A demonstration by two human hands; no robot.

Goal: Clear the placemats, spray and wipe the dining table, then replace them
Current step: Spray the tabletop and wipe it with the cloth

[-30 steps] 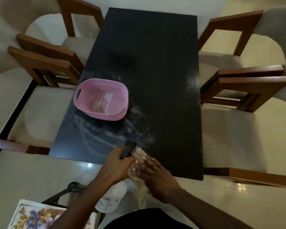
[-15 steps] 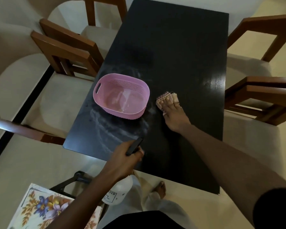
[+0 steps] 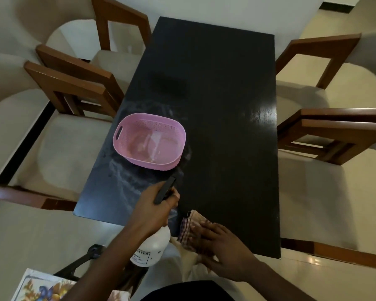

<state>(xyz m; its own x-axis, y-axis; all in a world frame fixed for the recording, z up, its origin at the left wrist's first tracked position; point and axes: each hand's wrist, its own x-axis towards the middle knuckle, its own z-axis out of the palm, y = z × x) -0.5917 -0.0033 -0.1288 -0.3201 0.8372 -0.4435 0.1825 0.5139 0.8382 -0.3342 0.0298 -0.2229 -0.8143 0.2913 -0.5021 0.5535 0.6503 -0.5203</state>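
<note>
Tabletop (image 3: 226, 105) wipe, near edge first
Right hand (image 3: 224, 242) presses the checked cloth (image 3: 189, 224) flat-fingered at the near edge; left hand (image 3: 152, 205) grips the spray bottle (image 3: 152, 246). Sweep outward in overlapping strokes, lifting the pink basket (image 3: 149, 141) off the streaks (image 3: 126, 181).

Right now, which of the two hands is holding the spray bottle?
The left hand: it grips the spray bottle by its trigger head, at the near edge of the table. The right hand lies flat on the checked cloth.
</note>
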